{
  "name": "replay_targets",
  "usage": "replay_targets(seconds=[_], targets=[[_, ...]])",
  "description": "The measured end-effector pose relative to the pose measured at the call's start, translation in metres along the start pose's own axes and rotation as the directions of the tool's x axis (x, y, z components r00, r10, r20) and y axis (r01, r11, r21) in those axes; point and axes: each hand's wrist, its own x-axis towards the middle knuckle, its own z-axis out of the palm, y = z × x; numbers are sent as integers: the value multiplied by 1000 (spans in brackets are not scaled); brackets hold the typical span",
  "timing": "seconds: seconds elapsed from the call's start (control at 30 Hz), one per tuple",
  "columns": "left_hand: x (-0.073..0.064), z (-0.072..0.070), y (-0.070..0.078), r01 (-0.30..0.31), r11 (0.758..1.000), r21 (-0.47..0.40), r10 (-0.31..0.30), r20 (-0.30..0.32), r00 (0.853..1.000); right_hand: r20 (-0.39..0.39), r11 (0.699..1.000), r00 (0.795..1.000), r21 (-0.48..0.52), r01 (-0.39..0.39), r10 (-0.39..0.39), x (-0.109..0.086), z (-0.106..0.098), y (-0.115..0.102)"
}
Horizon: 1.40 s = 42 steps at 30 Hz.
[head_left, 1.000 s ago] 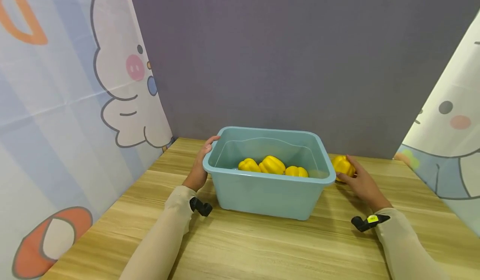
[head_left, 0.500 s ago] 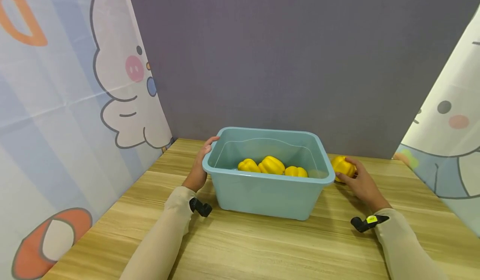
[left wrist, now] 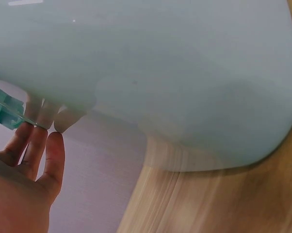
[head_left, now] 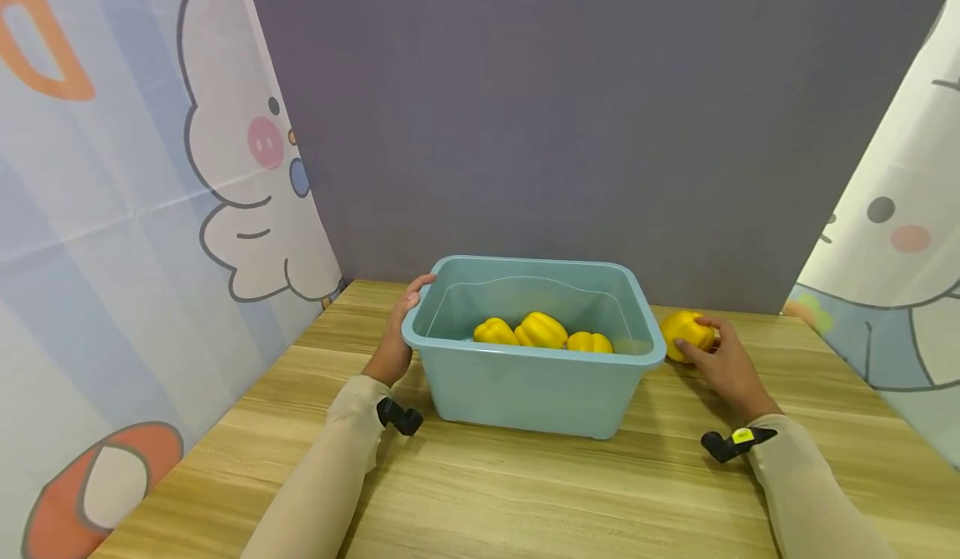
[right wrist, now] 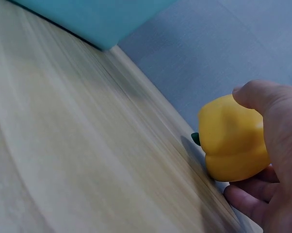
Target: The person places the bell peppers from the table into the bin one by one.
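A pale blue-green plastic bin [head_left: 525, 392] stands on the table with several yellow bell peppers [head_left: 542, 331] inside. My left hand [head_left: 397, 334] is at its left side, fingertips at the rim. Nearly straight fingers [left wrist: 54, 155] touch the bin's glossy outer wall [left wrist: 185, 87] in the left wrist view. To the right of the bin, my right hand [head_left: 726, 369] holds another yellow bell pepper [head_left: 684, 334] low by the table. The right wrist view has the thumb over this pepper [right wrist: 228, 141] and fingers under it, its green stem facing away from the palm.
The wood-grain table [head_left: 487, 501] runs back to a grey panel [head_left: 562, 109]. Cartoon-printed curtains hang at the left [head_left: 135, 209] and right. Seen from the right wrist, the bin's lower corner [right wrist: 107, 39] is at upper left.
My right fingers have shifted slightly on the pepper, and a little more of it shows beside the bin's rim. My left hand stays on the bin.
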Motion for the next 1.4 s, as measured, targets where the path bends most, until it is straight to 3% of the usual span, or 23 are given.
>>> replay_targets(seconds=[0.53,0.77,1.4], targets=[[0,2,0,9,1000,7,-9,4,1000,-65,1000,998,-14,-5,4,-7,-1,2],[0,2,0,8,1000,3,-8,-8,1000,-98,999,995,42,4,0,-5,-1,5],[-2,0,-2,7,1000,5,-7,-4,1000,-128,973,985,215,-88,118,-4,-1,3]])
